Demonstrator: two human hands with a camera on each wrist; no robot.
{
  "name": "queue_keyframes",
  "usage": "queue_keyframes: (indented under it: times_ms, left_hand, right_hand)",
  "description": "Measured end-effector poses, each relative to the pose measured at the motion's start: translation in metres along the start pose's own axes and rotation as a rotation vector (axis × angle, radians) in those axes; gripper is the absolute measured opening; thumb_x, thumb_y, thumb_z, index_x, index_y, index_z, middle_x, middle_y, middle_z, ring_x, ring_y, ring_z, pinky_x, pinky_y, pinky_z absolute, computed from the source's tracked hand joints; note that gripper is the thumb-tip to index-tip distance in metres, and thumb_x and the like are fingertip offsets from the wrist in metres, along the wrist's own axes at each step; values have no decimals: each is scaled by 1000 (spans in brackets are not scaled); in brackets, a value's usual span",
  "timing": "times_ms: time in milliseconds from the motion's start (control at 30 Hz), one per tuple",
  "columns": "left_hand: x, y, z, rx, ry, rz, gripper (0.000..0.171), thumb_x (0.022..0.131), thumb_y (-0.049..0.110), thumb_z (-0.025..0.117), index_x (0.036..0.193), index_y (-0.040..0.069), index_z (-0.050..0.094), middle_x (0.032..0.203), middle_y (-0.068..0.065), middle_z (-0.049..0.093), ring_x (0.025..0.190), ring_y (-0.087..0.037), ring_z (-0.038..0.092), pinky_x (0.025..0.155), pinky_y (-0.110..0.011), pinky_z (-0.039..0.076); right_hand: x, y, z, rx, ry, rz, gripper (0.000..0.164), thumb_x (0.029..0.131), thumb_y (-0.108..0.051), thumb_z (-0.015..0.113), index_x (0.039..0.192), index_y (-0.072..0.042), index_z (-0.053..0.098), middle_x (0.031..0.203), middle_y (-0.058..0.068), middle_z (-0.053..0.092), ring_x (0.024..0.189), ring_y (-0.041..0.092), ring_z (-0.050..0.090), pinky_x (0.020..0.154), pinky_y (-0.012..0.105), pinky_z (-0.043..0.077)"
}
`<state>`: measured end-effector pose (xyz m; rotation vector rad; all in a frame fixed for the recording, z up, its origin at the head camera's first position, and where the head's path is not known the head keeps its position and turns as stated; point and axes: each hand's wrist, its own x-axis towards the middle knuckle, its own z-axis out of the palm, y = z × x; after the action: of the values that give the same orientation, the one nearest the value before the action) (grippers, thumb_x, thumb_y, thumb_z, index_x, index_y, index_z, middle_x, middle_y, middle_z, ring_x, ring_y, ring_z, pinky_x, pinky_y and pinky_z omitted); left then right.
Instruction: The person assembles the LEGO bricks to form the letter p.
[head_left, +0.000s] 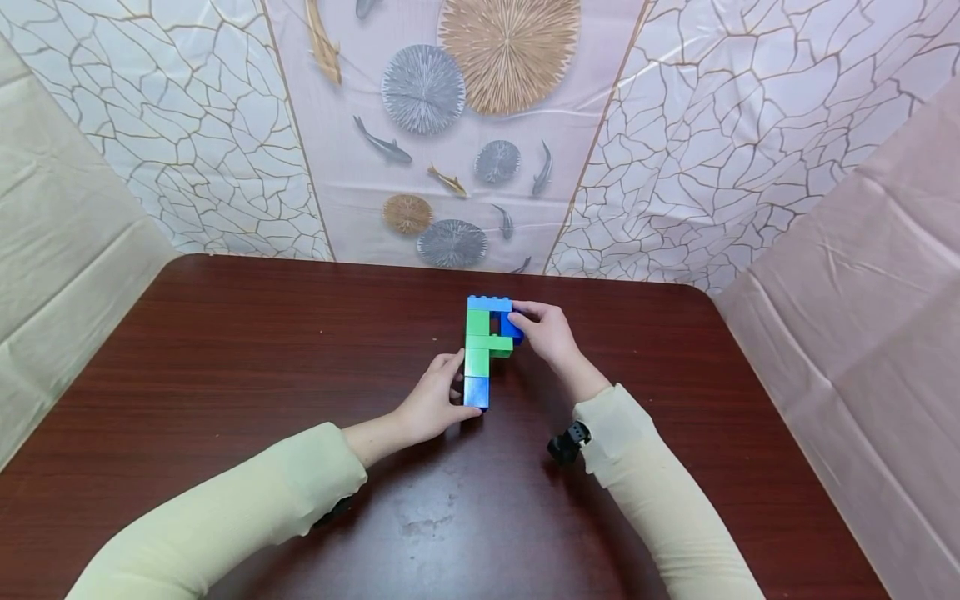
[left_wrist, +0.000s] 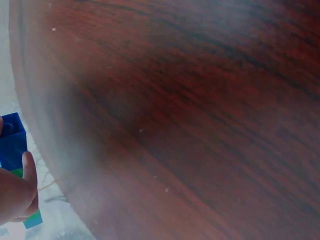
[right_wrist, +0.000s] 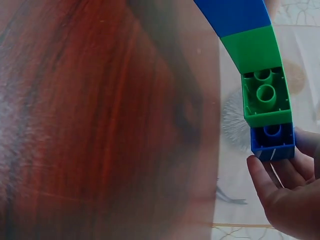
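Green and blue toy building bricks are joined into a P-shaped stack (head_left: 477, 364) above the table. Around the blue brick (head_left: 476, 392) at its bottom, my left hand (head_left: 427, 408) grips with thumb under the lower end and fingers along the left side. My right hand (head_left: 553, 337) pinches a dark blue brick (head_left: 512, 328) at the upper right, below the light blue top brick (head_left: 487, 305). The right wrist view shows the hollow underside of a green brick (right_wrist: 269, 100) beside the pinched blue one. At the left wrist view's edge, a finger (left_wrist: 29, 170) lies along the stack.
A dark brown wooden table (head_left: 225, 358) spreads beneath both arms. Behind it hangs a patterned curtain (head_left: 525, 225), with pale cloth walls at both sides. Black straps with a small device (head_left: 570, 442) sit at the right wrist.
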<state>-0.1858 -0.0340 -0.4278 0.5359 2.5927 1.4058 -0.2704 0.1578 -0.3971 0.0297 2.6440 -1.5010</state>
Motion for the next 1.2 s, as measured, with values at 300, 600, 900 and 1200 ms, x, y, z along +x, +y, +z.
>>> queue_keyframes:
  times_ms: [300,600,900,1200]
  left_hand:
    - [1,-6,8,35,-61,-92,85,81,9,72,145,-8,19,135,-24,34,88,-21,60,79,-31,53]
    - [1,-7,10,39,-73,-110,82,81,9,72,144,-7,22,132,-23,38,95,-22,59,79,-32,54]
    - [2,-9,11,43,-69,-104,80,80,7,72,144,-6,26,130,-21,39,97,-22,57,79,-31,53]
    - [2,-7,12,38,-66,-93,81,78,5,73,143,-7,26,130,-21,39,102,-23,55,77,-30,53]
  right_hand:
    - [2,12,10,-63,-64,32,40,97,-20,50,135,-8,50,141,13,47,127,27,46,104,41,41]
    - [3,22,14,-139,-90,35,39,98,-18,48,135,-6,49,140,16,47,129,29,45,106,43,38]
    - [3,28,16,-146,-95,34,38,98,-16,48,134,-5,50,140,16,47,131,30,42,107,44,37]
    - [3,30,14,-167,-101,28,39,98,-17,48,136,-6,49,141,15,46,130,29,43,106,43,37]
